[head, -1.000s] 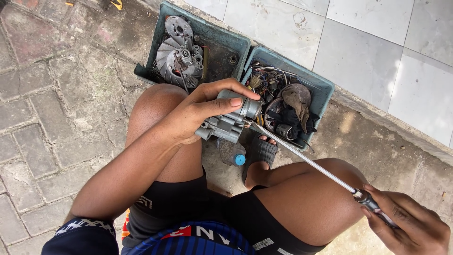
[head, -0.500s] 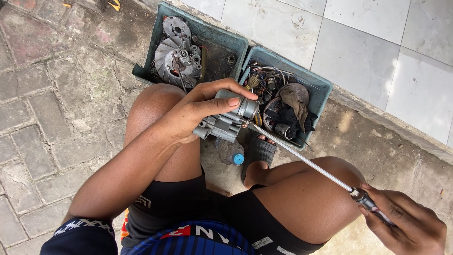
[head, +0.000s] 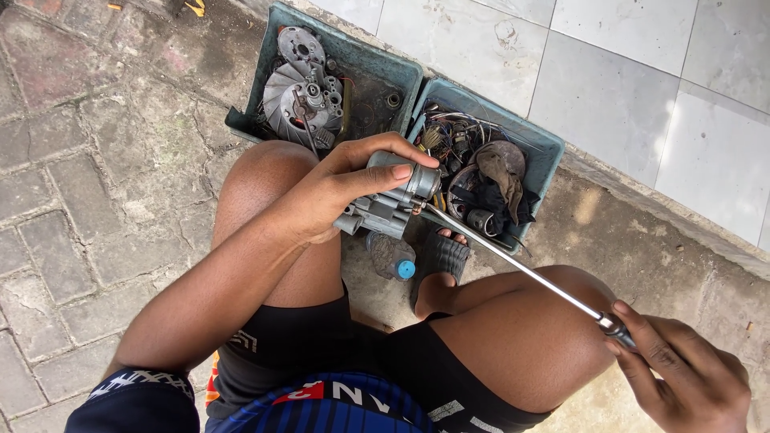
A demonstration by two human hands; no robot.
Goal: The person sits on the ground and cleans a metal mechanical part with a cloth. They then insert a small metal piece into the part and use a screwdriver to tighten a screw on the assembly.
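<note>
Steel shaft of a long screwdriver [head: 521, 269] runs from the right hand [head: 690, 377], clenched on its handle near the right knee, up to a grey metal engine part [head: 389, 200]. Left hand [head: 337, 192] grips that part above the left knee, thumb on top, likely steadying it against the tool's push. Sandalled foot [head: 439, 265] and a small blue-capped bottle [head: 393, 258] lie below. Farther off, two teal trays: left tray [head: 257, 88] holds a finned flywheel [head: 293, 100] and gears; right tray [head: 545, 148] holds wires and a dark rag [head: 499, 172].
</note>
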